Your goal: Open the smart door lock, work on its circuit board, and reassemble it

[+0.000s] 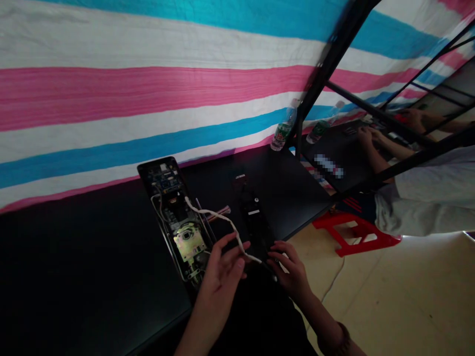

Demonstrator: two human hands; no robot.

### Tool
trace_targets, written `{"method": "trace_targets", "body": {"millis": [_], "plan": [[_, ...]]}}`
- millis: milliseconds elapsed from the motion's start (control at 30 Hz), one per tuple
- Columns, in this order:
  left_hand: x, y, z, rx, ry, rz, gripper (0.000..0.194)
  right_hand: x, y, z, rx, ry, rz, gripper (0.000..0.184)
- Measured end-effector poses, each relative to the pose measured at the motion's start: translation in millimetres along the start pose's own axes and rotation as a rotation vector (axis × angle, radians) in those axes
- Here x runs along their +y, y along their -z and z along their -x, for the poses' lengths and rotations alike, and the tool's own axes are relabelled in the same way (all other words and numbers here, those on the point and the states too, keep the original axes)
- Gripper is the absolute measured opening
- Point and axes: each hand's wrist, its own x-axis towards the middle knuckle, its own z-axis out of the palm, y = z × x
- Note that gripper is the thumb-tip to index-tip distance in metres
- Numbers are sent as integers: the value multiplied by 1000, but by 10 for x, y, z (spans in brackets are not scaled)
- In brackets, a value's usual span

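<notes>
An opened black electronic lock-like device (pixel 189 240) lies on the table, its circuit boards and a metal plate exposed. From it a white wrapped cable (pixel 232 222) arches over to the lower end of a long black panel (pixel 254 212). My left hand (pixel 224 269) is palm up with fingers apart, and the cable runs across its fingertips without being clearly gripped. At the near end of the panel, the curled fingers of my right hand (pixel 289 269) hold its edge. Dark shadow hides part of that grip.
A screwdriver with a clear reddish handle (pixel 218 213) lies between the device and panel. A plastic bottle (pixel 284 129) stands by the black metal frame (pixel 319 74). Beyond it, another person (pixel 426 188) works at a table, above a red stool (pixel 356 235).
</notes>
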Motion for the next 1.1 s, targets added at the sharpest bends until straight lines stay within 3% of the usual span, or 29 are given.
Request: {"method": "trace_targets", "body": {"millis": [100, 200, 400, 733, 833, 1100], "plan": [[-305, -146, 56, 73, 18, 38, 50, -80, 24, -109, -1, -23, -49, 21], [-463, -270, 93, 125, 59, 56, 42, -232, 9, -238, 22, -48, -77, 15], [-417, -424, 20, 122, 138, 200, 39, -429, -1, -366, -25, -50, -124, 13], [-403, -471, 4, 168, 172, 307, 38, -460, 239, -601, -369, -51, -48, 17], [-399, -492, -10, 172, 176, 343, 34, -482, 216, -609, -317, -31, -46, 11], [-397, -519, -13, 202, 182, 363, 33, -508, -24, -338, -13, -10, -12, 8]]}}
